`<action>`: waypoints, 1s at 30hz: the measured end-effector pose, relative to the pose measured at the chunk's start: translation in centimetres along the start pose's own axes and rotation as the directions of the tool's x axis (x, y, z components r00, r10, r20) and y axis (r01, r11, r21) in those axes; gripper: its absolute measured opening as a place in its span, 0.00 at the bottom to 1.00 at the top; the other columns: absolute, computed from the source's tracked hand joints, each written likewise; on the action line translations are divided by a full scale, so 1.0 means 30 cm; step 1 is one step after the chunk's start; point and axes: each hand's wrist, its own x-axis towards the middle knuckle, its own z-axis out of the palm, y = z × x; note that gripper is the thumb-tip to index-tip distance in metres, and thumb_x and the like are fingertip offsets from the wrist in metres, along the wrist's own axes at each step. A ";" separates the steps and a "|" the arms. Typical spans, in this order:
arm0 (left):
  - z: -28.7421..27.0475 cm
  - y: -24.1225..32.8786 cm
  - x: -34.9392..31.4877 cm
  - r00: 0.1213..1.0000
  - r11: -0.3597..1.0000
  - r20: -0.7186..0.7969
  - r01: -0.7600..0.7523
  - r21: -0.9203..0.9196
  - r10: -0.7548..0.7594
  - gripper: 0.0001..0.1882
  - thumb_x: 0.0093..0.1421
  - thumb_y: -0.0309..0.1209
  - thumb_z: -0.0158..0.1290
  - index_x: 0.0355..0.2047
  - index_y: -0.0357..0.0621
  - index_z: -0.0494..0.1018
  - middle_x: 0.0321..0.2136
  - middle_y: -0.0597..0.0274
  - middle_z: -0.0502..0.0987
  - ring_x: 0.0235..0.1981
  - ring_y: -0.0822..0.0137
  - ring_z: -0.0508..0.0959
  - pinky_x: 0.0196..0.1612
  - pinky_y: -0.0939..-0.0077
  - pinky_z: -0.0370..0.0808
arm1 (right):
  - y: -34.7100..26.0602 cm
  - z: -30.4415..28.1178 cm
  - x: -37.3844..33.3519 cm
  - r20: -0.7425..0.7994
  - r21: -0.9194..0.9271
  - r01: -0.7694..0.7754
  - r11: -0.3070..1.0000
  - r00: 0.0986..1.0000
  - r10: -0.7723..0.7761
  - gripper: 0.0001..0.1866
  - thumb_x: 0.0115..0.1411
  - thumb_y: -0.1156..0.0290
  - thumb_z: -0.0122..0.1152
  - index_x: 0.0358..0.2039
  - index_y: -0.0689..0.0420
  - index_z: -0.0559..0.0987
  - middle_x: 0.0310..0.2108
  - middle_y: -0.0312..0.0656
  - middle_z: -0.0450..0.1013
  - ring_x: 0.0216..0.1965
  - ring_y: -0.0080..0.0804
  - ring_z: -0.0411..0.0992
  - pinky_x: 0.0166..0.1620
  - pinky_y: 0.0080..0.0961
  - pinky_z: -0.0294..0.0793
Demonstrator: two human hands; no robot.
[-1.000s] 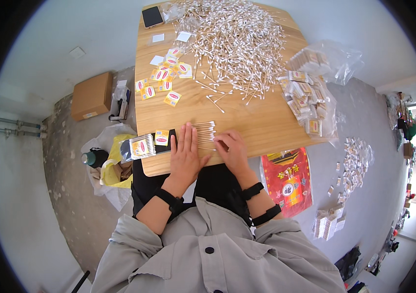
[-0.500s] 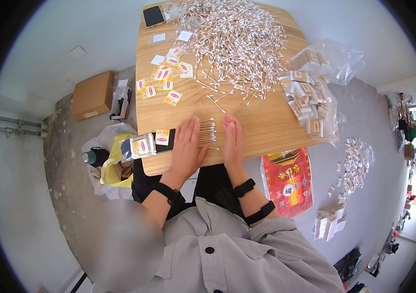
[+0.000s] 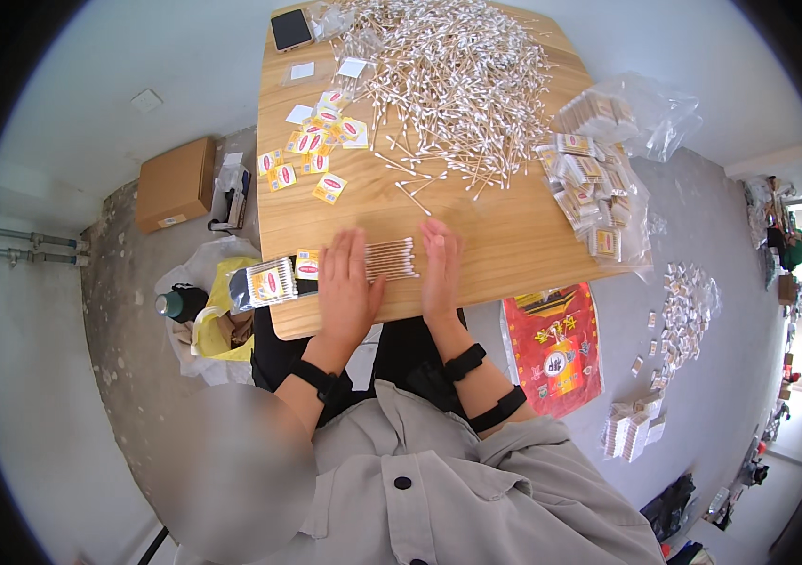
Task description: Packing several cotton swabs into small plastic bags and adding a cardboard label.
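A neat row of cotton swabs (image 3: 392,259) lies side by side on the wooden table near its front edge. My left hand (image 3: 344,292) rests flat at the row's left end, fingers stretched out, and hides that end. On the other side, my right hand (image 3: 440,268) stands on its edge with straight fingers close to the white tips; a small gap seems to lie between. To the left of my left hand are a yellow-and-white card (image 3: 307,264) on a dark strip and a filled clear packet of swabs (image 3: 271,281).
A big heap of loose swabs (image 3: 457,85) covers the table's far part, with scattered yellow cards (image 3: 316,141) at its left. A dark phone (image 3: 291,30) lies in the far left corner. Bagged packets (image 3: 594,193) sit at the right edge; a red bag (image 3: 552,353) is below.
The swabs, spread with uneven ends and one stray before, now form a tighter, more even row. My left hand has shifted slightly left, and my right hand slightly left too.
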 end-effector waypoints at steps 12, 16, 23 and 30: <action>0.029 0.053 -0.055 0.962 0.984 0.261 0.030 0.173 -0.075 0.56 0.51 0.49 0.61 0.67 0.27 0.43 0.68 0.38 0.46 0.71 0.46 0.45 0.69 0.49 0.44 | -0.015 0.076 -0.023 0.021 -0.261 0.054 0.964 0.998 -0.051 0.21 0.71 0.62 0.37 0.54 0.63 0.70 0.52 0.48 0.65 0.57 0.41 0.60 0.61 0.32 0.58; 0.020 0.060 -0.051 0.955 0.992 0.286 0.051 0.113 -0.082 0.54 0.53 0.46 0.60 0.66 0.26 0.43 0.68 0.35 0.44 0.70 0.43 0.45 0.69 0.50 0.44 | -0.012 0.071 -0.018 -0.012 -0.039 -0.004 0.999 1.000 0.004 0.20 0.71 0.61 0.37 0.52 0.62 0.71 0.51 0.46 0.66 0.57 0.39 0.60 0.61 0.32 0.58; -0.002 0.055 -0.040 0.983 0.983 0.156 0.071 0.168 -0.097 0.49 0.53 0.42 0.60 0.65 0.27 0.48 0.68 0.36 0.46 0.70 0.44 0.45 0.69 0.48 0.44 | 0.040 0.038 0.016 -0.049 0.209 -0.064 0.976 0.996 0.076 0.21 0.73 0.60 0.36 0.53 0.62 0.69 0.53 0.45 0.65 0.57 0.35 0.62 0.61 0.30 0.60; 0.000 0.037 -0.034 0.984 0.991 0.158 0.062 0.122 -0.081 0.45 0.57 0.39 0.56 0.66 0.27 0.46 0.68 0.39 0.45 0.71 0.45 0.45 0.68 0.46 0.43 | 0.007 0.043 0.037 -0.022 0.236 -0.104 0.966 0.993 0.113 0.23 0.73 0.60 0.36 0.57 0.65 0.65 0.55 0.48 0.64 0.59 0.35 0.63 0.64 0.32 0.60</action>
